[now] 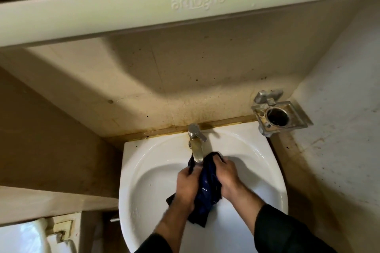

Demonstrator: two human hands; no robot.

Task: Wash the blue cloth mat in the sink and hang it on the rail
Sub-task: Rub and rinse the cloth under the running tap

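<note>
Both hands bunch wet blue cloth mat (207,187) over glossy sink (144,170).

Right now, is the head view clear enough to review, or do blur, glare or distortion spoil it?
Head view: usable. Wide-angle bending curves the cabinet edge; slight motion blur softens the left forearm; small glare streaks on the sink rim; blue cloth mat dark but distinguishable.
</note>
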